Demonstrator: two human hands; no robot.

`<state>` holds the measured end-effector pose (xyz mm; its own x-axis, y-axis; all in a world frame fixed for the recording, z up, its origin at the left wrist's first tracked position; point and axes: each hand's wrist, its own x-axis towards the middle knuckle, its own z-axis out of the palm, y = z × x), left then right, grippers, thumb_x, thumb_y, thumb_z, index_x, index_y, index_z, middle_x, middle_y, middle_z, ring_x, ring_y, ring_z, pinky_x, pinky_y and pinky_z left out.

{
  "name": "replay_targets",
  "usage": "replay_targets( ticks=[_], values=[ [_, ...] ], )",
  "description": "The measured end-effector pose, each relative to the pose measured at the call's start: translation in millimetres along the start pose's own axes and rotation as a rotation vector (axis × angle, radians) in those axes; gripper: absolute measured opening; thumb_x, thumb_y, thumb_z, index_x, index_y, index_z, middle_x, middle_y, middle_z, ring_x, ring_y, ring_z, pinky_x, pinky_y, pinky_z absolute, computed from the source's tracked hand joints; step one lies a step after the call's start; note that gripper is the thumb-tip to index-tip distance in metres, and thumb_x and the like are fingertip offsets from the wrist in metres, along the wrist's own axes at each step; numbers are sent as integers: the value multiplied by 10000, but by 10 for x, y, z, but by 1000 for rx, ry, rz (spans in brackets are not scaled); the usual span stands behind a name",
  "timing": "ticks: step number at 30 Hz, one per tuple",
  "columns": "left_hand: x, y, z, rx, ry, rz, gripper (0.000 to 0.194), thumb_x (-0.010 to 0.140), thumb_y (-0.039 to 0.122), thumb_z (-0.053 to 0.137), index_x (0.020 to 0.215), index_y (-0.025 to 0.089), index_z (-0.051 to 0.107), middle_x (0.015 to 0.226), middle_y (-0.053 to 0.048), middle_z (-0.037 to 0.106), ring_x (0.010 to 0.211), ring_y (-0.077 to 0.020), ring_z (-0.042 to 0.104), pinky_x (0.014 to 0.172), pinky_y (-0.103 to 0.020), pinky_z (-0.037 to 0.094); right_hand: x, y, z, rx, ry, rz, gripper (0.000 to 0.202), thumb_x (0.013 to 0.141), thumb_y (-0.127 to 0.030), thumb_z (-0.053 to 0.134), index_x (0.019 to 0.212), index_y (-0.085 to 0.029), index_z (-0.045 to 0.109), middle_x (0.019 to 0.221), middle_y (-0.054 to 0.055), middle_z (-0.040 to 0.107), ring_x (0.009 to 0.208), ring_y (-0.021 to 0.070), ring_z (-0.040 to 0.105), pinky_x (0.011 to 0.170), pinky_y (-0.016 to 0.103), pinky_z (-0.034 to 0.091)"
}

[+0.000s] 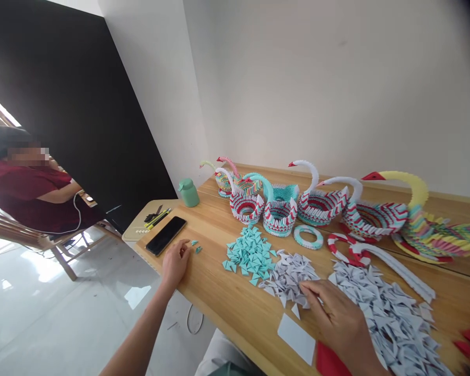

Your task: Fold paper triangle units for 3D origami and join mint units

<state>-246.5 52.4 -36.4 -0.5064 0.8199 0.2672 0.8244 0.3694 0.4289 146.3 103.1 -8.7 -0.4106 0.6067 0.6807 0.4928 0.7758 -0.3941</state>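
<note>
My left hand [175, 262] rests on the near left of the table with its fingers curled together. Anything inside them is hidden. A few loose teal folded paper triangles [198, 250] lie just past its fingertips, and a black phone [166, 235] is beside it. My right hand [337, 316] reaches over a small heap of greyish-white folded paper triangles [293, 272]. Its thumb and index finger are pinched at the heap's edge, apparently on one white triangle. A heap of teal triangles [250, 253] sits left of that.
Folded-paper swans [323, 203] line the table's back. Before them are a teal-and-white ring [308, 237], a red-and-white ring [347, 249] and a white neck piece [399, 270]. White triangles [391, 308], a white card [296, 338] and a green container [189, 192] are around. Another person [27, 188] sits at left.
</note>
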Motion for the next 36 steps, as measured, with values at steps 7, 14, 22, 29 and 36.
replay_targets(
  ticks=[7,14,22,29,36],
  values=[
    [67,69,19,76,-49,91,340,910,225,424,1185,197,622,996,-86,702,954,-234,626,806,-309,439,9,-50,-12,8,4,15,110,923,-246,505,942,-231,612,807,24,704,735,188,684,681,301,531],
    [58,67,3,85,-86,157,290,911,244,435,1000,228,710,892,-64,707,928,-222,629,824,-308,438,-25,6,13,-2,-18,48,119,922,-275,507,932,-236,619,815,26,715,743,192,693,698,302,538],
    [11,53,-25,-4,-72,176,247,866,258,487,906,233,730,895,-42,731,873,-211,643,792,-303,464,-59,49,47,-25,-26,40,132,923,-292,507,923,-236,627,809,23,722,729,189,701,679,290,544],
    [-13,40,-38,-33,-3,82,300,866,249,471,1085,205,672,821,-39,718,750,-198,637,708,-300,476,-60,66,47,-29,-42,27,146,924,-317,501,921,-246,628,800,22,724,706,191,703,669,289,550],
    [-362,467,10,-92,-94,342,253,901,283,474,976,219,707,839,-69,699,836,-220,622,814,-341,423,-86,67,75,-40,-96,40,139,935,-320,497,941,-249,616,824,9,723,742,178,702,694,278,534]
  ],
)
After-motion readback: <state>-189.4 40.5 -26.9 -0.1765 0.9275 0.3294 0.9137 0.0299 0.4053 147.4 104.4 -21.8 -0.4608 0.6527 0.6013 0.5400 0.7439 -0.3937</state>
